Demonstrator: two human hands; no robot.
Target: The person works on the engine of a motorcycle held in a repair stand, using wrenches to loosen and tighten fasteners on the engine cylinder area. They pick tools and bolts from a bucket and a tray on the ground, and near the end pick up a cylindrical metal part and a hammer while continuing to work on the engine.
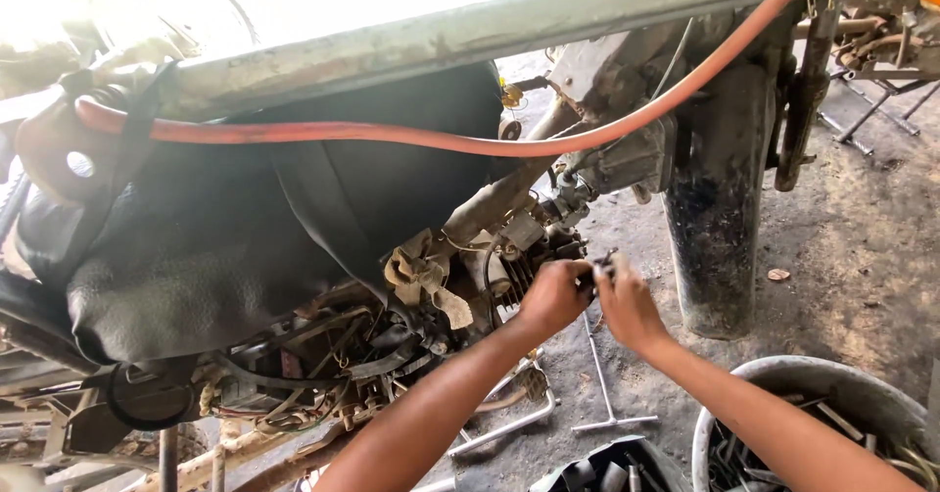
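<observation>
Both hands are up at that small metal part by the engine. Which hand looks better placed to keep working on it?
Probably the right hand: its fingers pinch the small metal part at the engine. The left hand is curled beside it, touching, seemingly only steadying. How firmly either grips is hidden.

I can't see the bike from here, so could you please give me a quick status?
Left hand and right hand both closed on a small metal part beside the engine. T-handle wrench lies on the ground below. Nothing blocking.
</observation>
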